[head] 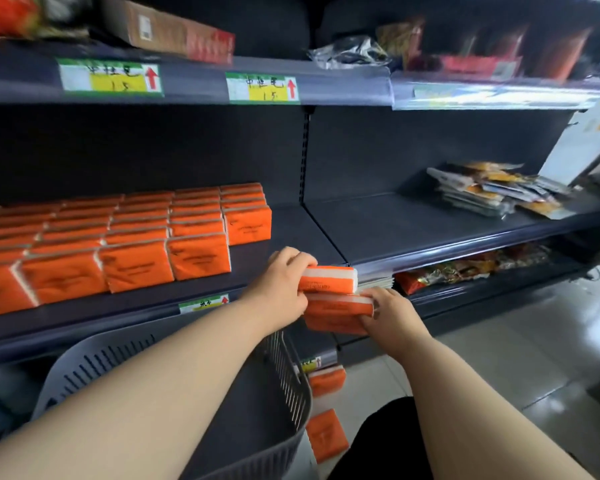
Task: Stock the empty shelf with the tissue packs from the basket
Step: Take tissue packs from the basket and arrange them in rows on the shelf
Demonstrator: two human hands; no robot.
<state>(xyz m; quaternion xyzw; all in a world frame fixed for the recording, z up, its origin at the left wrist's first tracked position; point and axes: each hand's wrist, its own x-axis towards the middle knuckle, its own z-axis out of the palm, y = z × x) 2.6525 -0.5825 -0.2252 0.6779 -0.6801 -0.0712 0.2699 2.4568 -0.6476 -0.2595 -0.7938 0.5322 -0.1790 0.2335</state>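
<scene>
My left hand (284, 282) grips an orange tissue pack (329, 280) by its left end, just off the front edge of the dark shelf (291, 230). Directly below it, my right hand (388, 313) holds a second orange tissue pack (336, 313) by its right end. Several rows of orange tissue packs (118, 237) stand on the left part of the shelf. The grey slotted basket (284, 362) sits under my left forearm; its inside is mostly hidden. Two more orange packs (326, 434) lie below, right of the basket.
Bare shelf surface lies right of the stocked rows. Flat snack packets (492, 192) pile at the shelf's far right. Red snack bags (447, 271) fill the lower shelf. The upper shelf carries boxes (174, 32) and price labels (262, 88). Tiled floor (534, 341) spreads to the right.
</scene>
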